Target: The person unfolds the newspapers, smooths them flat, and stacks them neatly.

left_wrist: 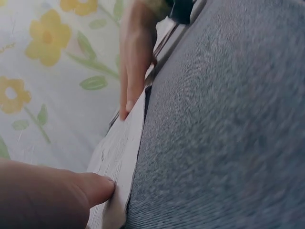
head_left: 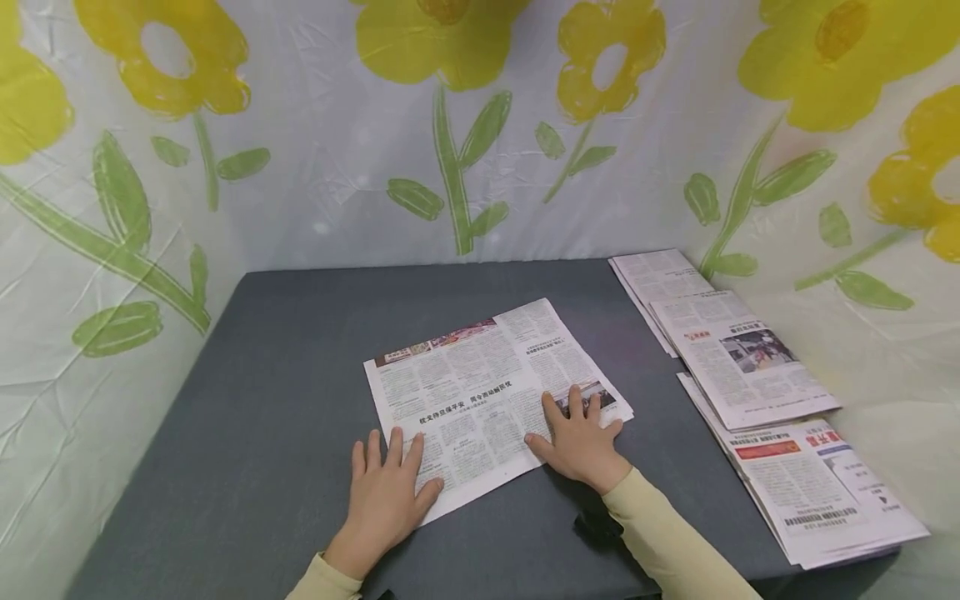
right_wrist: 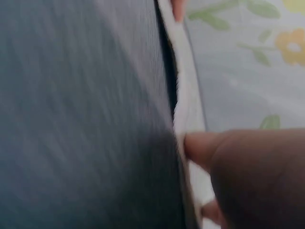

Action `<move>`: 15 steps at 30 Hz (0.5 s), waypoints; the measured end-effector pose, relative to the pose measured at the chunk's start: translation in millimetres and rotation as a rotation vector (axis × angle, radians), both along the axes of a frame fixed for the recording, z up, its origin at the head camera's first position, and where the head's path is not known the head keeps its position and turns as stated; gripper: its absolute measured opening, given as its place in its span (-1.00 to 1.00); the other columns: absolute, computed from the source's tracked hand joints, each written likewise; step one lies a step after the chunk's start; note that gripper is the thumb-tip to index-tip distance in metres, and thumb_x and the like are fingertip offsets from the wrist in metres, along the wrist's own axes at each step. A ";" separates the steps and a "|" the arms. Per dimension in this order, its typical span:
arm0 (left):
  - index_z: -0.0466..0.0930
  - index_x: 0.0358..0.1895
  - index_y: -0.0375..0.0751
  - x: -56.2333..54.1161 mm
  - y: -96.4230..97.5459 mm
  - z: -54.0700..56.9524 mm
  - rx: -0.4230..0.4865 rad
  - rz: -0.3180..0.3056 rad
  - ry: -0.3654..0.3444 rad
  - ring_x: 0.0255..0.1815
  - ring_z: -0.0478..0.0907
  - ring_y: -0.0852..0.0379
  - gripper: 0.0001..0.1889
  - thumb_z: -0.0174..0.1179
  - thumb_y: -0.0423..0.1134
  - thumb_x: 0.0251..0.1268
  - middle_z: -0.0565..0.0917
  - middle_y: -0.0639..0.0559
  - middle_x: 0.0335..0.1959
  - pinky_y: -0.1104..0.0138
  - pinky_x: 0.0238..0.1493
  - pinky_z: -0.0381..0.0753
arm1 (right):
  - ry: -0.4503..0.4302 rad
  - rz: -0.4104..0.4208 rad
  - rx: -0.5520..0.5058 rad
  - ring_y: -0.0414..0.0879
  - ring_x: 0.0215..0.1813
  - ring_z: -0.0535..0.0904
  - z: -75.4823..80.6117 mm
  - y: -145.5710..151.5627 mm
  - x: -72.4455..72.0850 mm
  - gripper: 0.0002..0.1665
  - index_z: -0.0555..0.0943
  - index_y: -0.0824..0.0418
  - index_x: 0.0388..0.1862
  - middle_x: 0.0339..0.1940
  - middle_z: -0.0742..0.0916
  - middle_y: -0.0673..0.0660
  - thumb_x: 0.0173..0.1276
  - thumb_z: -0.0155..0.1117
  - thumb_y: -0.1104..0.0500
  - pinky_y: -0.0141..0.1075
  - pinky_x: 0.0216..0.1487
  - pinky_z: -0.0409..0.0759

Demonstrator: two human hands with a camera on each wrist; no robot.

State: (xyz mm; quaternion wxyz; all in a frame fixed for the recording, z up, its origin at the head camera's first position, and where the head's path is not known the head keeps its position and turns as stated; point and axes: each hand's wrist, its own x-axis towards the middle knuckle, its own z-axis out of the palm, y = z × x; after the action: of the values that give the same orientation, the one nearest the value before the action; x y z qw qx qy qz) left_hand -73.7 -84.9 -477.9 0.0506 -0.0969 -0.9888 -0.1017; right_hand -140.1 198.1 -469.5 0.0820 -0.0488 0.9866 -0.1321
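A folded newspaper (head_left: 480, 408) lies at a slant on the grey cloth of the table. My left hand (head_left: 386, 496) rests at its lower left corner, fingers spread and straight, with the thumb on the paper. On the lower right part of the page my right hand (head_left: 577, 437) lies with fingers spread, partly covering a small printed photo. In the left wrist view the left thumb (left_wrist: 97, 188) touches the paper close to its near edge. The right wrist view shows the right thumb (right_wrist: 200, 148) at that same edge, which rises slightly from the cloth.
Along the table's right side lie stacked newspapers: one pile at the back (head_left: 652, 275), one overlapping it (head_left: 735, 358), and one at the front corner (head_left: 817, 492). Behind and beside the table (head_left: 292, 333) hangs a white curtain (head_left: 300, 167) with yellow flowers.
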 end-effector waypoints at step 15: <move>0.65 0.27 -0.07 22.5 7.2 7.9 0.052 -0.121 -0.048 0.46 0.27 -0.58 -0.44 0.32 0.13 0.28 0.57 -0.36 0.33 -0.44 0.40 0.13 | -0.080 0.187 0.084 0.53 0.66 -0.15 4.8 2.4 -94.3 -0.16 0.15 -0.08 0.67 0.70 0.07 0.39 0.54 -0.02 -0.34 0.65 0.36 0.00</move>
State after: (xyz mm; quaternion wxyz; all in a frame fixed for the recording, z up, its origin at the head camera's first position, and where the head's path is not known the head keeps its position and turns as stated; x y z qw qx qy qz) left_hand -51.2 -77.7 -470.1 0.0232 -0.1525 -0.9791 -0.1327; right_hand -234.5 200.4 -464.7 0.1355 -0.1319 0.9783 -0.0843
